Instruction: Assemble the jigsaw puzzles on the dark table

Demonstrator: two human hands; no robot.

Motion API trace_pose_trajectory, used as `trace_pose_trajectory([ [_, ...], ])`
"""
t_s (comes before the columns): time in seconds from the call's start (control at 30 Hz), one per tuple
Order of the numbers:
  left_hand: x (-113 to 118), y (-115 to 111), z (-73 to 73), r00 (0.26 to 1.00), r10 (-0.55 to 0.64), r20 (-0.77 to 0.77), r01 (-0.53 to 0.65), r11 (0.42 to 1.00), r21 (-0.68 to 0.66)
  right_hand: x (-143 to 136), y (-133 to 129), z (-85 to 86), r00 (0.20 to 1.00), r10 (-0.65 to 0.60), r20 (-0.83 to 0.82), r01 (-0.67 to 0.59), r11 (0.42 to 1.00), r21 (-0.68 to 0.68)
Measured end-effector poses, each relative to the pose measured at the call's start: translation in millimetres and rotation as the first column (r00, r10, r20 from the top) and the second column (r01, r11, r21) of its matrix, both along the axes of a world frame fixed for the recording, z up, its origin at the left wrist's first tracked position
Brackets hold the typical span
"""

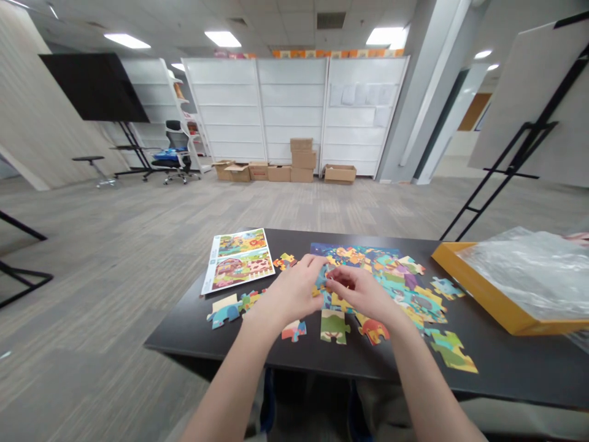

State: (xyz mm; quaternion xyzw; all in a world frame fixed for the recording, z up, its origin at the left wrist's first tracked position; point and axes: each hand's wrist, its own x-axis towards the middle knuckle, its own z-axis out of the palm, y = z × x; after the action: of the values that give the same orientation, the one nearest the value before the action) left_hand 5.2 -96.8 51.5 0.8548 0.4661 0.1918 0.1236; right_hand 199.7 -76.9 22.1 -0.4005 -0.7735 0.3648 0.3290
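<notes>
Over the middle of the dark table, my left hand (294,291) is closed around a light-blue puzzle piece (321,276). My right hand (363,293) pinches at the right side of the same piece, its fingertips partly hiding it. Just below the hands lie a green puzzle piece (334,326), an orange-red animal piece (375,329) and a pink-and-blue piece (294,331). Many loose, overlapping pieces (414,301) spread to the right of my right hand. Left of my left hand sits a piece with a blue elephant (225,312).
A picture sheet (240,260) lies at the table's left. On the right stands a yellow box (488,294) with clear plastic wrap (529,270) inside. A dark blue printed sheet or box (317,248) lies at the far edge, partly under pieces. Cardboard boxes (302,161) stand beyond.
</notes>
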Motion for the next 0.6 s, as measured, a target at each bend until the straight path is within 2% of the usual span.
trace_pose_trajectory([
  [0.1,-3,21,-4.7,0.999,-0.004,0.034,0.004,1.000,0.001,13,3,-2.9,0.999,-0.046,-0.010,0.045,0.997,-0.058],
  [0.27,-27,82,-26.2,0.967,0.248,0.053,-0.251,0.967,0.051,39,5,0.4,0.975,-0.214,0.060,0.212,0.977,0.028],
  [0.37,-36,110,-44.3,0.955,0.292,-0.050,-0.291,0.956,0.021,48,7,-1.1,0.961,-0.271,0.057,0.266,0.961,0.080],
  [0.47,-35,123,-58.1,0.956,0.281,-0.087,-0.281,0.960,0.003,51,9,-3.4,0.955,-0.292,0.061,0.283,0.951,0.121],
  [0.6,-30,126,-68.1,0.962,0.254,-0.105,-0.256,0.967,-0.011,51,7,-1.5,0.951,-0.300,0.074,0.287,0.947,0.144],
])
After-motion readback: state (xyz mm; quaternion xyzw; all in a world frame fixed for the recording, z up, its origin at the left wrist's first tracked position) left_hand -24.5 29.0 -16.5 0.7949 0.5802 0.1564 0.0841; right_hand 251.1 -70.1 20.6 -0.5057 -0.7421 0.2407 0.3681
